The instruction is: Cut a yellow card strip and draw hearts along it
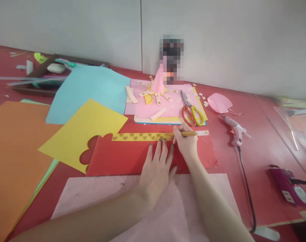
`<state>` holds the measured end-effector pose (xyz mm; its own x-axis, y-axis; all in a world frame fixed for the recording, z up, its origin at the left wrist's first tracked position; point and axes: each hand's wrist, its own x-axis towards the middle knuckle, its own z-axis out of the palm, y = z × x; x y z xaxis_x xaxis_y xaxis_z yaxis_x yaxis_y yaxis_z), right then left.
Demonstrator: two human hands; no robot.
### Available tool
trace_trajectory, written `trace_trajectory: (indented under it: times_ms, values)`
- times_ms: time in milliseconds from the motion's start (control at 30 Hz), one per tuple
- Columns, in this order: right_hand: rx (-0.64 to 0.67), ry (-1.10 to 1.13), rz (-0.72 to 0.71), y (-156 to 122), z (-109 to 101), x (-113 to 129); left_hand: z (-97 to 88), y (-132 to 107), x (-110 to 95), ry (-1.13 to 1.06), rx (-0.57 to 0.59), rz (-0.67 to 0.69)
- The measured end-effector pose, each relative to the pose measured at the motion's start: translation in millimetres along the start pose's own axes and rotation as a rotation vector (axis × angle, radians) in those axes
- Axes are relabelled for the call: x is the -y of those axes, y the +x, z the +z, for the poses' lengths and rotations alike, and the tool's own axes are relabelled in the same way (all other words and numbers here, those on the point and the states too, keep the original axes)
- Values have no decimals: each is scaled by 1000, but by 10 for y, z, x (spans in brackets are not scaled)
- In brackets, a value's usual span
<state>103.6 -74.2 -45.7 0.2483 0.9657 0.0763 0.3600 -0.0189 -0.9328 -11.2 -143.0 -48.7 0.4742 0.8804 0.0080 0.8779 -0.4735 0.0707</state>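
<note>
A yellow paper strip (126, 136) with a row of brown hearts lies across a red sheet (122, 154). My left hand (156, 168) rests flat on the red sheet, fingers spread, its fingertips at the strip's lower edge. My right hand (187, 141) is closed around a pen (190, 133) with a clear end, its tip over the right part of the strip, hidden by my fingers. Behind them stands a pink paper cone (158, 82) with lettered strips fanned around its base. Scissors (190, 109) with red and yellow handles lie right of it.
At right are a pink glue gun (235, 129) with a black cord and a purple power socket (290, 185). Yellow paper (84, 134) with a scalloped cutout, a blue sheet (92, 89) and orange paper (19, 151) spread leftward. A tray (24, 90) sits behind.
</note>
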Motion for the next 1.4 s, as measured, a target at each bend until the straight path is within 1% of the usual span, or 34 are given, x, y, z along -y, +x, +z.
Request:
trace_trajectory:
  times_ms: [233, 600, 933, 1167, 1400]
  values:
    - [-16, 13, -9, 3, 25, 11, -42, 10, 4, 19, 27, 10]
    - [-54, -12, -32, -4, 23, 25, -32, 10, 5, 62, 22, 28]
    - [-54, 43, -9, 2, 23, -4, -34, 4, 3, 48, 28, 20]
    - [-48, 13, 15, -4, 22, 5, -20, 8, 10, 21, 19, 21]
    - [-40, -35, -38, 0, 7, 11, -8, 6, 6, 35, 14, 19]
